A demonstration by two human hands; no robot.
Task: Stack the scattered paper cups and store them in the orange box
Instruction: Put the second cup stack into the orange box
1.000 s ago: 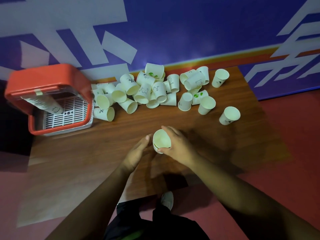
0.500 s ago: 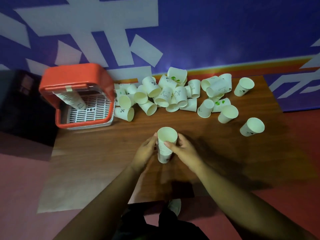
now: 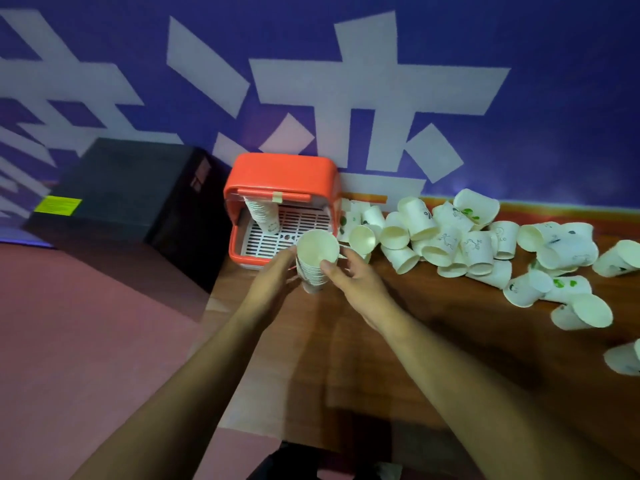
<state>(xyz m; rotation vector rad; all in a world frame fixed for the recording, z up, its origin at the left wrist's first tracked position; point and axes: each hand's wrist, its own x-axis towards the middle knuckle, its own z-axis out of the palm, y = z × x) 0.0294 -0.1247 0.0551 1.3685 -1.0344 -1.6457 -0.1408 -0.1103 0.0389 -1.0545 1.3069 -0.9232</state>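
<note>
Orange, cream and purple

The orange box (image 3: 280,174) holds a white slotted tray (image 3: 294,233); the stack of cups (image 3: 315,258) is cream-white, and the scattered cups (image 3: 478,247) at right carry black doodles and green marks. The far wall (image 3: 519,36) is purple with white shapes, the table (image 3: 450,341) brown wood-grain, the floor (image 3: 104,323) dull red, the left black box (image 3: 121,181) yellow-labelled.

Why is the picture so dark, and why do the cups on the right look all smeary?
In the head view the room is dim, so the table looks dark, with soft shadows beside the arms; in the same view the loose cups near the right edge are smeared by blur; the stack of cups held between the left hand and right hand looks sharper, as does the orange box.
</note>
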